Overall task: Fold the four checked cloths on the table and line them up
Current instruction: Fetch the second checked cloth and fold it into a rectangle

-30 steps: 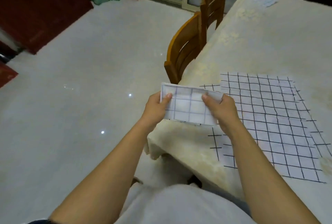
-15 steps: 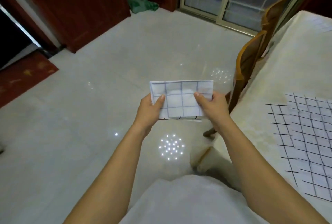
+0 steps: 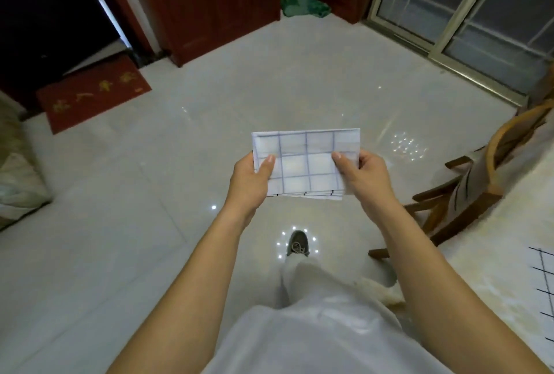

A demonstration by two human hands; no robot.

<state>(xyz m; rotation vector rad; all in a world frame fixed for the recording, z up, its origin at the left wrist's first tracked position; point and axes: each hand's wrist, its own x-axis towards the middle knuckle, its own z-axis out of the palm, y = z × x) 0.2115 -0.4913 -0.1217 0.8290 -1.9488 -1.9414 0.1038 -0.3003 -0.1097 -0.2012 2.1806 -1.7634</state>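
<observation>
Since the white, blue-checked cloth, folded into a small thick rectangle, is held in mid-frame over the floor and not over the surface, the step in hand seems to be the close of one fold, with the laying-down not yet done. At upper left a flat red doormat with gold marks lies on pale, glossy floor tiles that mirror small lights. Left of centre, the left hand has its fingers pinched on the cloth's left edge, thumb on top. The fabric looks thin and soft, with its stacked layers showing along the bottom edge. The right hand pinches the right edge likewise. Further right stands a brown wooden chair with a curved back, beside the surface under its cream, faintly mottled cover. At lower right, part of a white cloth with a black grid lies flat, unfolded. Next, I judge, the person must turn towards the surface and set the rectangle down square, leaving room for a row.
</observation>
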